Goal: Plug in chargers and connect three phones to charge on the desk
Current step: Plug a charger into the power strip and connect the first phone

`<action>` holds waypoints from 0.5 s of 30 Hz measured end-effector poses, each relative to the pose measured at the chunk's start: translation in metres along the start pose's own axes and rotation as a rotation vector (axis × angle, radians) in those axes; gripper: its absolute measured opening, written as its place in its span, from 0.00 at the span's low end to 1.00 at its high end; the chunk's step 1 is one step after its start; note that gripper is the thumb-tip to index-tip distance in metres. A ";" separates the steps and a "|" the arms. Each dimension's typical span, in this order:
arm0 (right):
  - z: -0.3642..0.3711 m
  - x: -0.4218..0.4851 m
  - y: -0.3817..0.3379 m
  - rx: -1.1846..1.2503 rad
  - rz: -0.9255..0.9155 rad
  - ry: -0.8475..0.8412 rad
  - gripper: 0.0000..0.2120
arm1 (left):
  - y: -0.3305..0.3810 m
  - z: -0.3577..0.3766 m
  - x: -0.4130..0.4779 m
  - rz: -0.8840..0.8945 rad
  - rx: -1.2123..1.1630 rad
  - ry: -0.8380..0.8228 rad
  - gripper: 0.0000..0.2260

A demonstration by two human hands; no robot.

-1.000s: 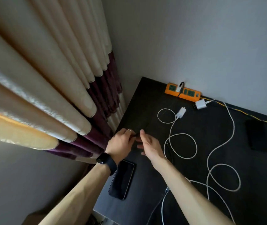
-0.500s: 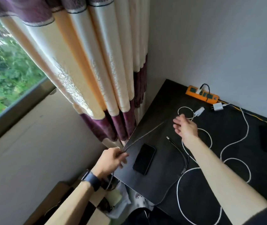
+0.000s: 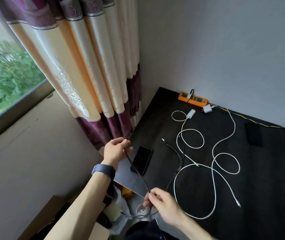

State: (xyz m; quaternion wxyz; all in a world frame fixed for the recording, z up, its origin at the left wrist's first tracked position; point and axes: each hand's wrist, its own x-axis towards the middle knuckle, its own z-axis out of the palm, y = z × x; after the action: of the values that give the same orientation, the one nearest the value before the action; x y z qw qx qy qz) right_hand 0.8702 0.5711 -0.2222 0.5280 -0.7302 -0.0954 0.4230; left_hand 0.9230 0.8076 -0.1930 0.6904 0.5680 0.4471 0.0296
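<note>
Nearest, at six o'clock of the scene, the right hand (image 3: pixel 162 203) pinched a thin dark cable (image 3: pixel 136 168) between thumb and fingertips, over the near corner of the black desk (image 3: pixel 268 196). The cable stretched toward eleven o'clock to the left hand (image 3: pixel 116 150). That hand's curled fingers gripped it near its other end, just off the desk's left edge. A dark blue wristband (image 3: pixel 103 170) circled that wrist.

At three o'clock of the left hand a black slab smartphone (image 3: pixel 141 160) lay flat on the desk, close to the left edge. At two o'clock of it lay a black branching lead (image 3: pixel 172 149). Beyond were a looped white cable (image 3: pixel 192 129) ending in a white adapter (image 3: pixel 191 113) and a longer white cable (image 3: pixel 234 126) running to a white plug block (image 3: pixel 207 109).

At twelve o'clock, against the wall, sat an orange power strip (image 3: pixel 197 100) with one black lead in it. At three o'clock of the chargers lay a dark phone-shaped slab (image 3: pixel 253 134), too dim to make out further.
</note>
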 end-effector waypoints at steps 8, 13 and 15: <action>-0.016 -0.032 0.040 -0.293 -0.060 0.148 0.12 | -0.113 0.023 -0.108 -0.036 0.452 -0.330 0.13; -0.012 -0.043 0.073 -0.354 -0.004 0.069 0.08 | -0.120 0.002 -0.135 -0.191 0.106 -0.259 0.12; -0.021 -0.039 0.088 -0.329 0.056 0.095 0.05 | -0.128 -0.013 -0.131 -0.252 -0.011 -0.181 0.10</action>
State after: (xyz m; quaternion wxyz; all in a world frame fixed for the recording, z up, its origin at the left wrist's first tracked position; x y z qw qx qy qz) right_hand 0.8340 0.4963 -0.2748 0.3934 -0.8282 -0.1178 0.3813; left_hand 0.7758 0.7003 -0.2197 0.7293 0.5040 0.4505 -0.1060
